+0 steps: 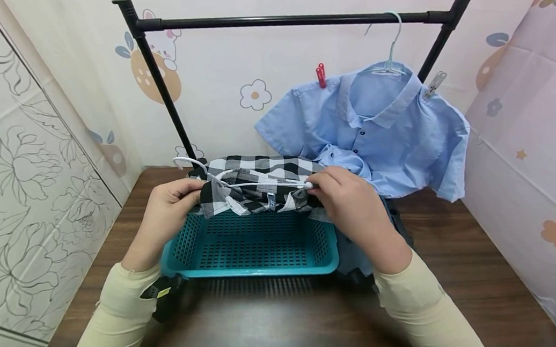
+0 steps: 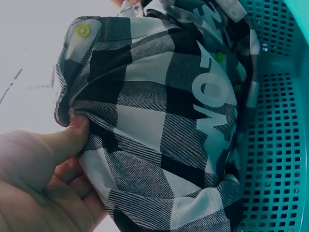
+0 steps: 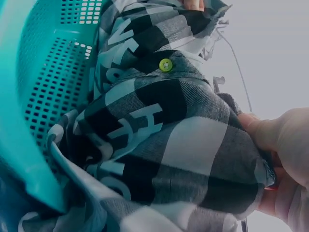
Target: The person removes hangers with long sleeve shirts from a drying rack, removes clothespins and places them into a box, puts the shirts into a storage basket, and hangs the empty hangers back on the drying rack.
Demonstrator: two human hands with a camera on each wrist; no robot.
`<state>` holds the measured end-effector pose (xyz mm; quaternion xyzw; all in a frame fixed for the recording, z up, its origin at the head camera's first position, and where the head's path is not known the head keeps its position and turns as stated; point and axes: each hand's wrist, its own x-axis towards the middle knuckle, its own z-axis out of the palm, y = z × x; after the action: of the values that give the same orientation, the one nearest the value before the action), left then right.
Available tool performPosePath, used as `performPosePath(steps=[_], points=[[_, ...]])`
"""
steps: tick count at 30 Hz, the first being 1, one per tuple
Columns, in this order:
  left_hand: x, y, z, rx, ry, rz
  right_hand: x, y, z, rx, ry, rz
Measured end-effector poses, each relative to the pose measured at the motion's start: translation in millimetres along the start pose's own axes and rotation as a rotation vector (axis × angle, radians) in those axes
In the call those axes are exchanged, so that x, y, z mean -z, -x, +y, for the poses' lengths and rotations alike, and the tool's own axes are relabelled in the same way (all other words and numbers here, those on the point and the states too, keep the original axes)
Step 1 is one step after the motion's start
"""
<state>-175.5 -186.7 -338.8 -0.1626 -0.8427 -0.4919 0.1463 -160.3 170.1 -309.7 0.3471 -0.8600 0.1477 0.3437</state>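
Observation:
A black-and-white checked shirt (image 1: 263,166) with light lettering and yellow-green buttons is held up over the far part of a teal basket (image 1: 261,273). My left hand (image 1: 169,208) pinches the shirt's left side between thumb and fingers. My right hand (image 1: 350,200) pinches the opposite side, with one end of a white hanger (image 1: 259,185) right at its fingertips. The hanger's bar crosses the shirt's neck opening, and its hook points up and left. In the left wrist view, the thumb presses the checked cloth (image 2: 140,106) near a button. Cloth covers part of the right fingers.
Behind the basket stands a black clothes rack (image 1: 267,20). A light blue shirt (image 1: 391,128) hangs on its right side from a pale hanger, with a red clothespin (image 1: 321,76) and a grey clothespin (image 1: 435,84) at its shoulders. Dark bluish cloth (image 1: 353,254) lies right of the basket on the wooden table (image 1: 269,324).

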Motion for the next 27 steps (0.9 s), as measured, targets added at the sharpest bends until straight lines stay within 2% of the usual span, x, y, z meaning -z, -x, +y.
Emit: performPosePath(steps=[6, 17, 27], points=[[4.4, 0.5, 1.5, 0.014, 0.012, 0.001, 3, 9.4, 6, -0.037, -0.021, 0.017], [7.7, 0.5, 3.7, -0.012, 0.032, 0.004, 9, 24.6, 11, -0.139, -0.236, 0.057], [11.6, 1.9, 2.5, 0.005, -0.013, 0.048, 15, 28.0, 17, -0.218, -0.313, 0.066]])
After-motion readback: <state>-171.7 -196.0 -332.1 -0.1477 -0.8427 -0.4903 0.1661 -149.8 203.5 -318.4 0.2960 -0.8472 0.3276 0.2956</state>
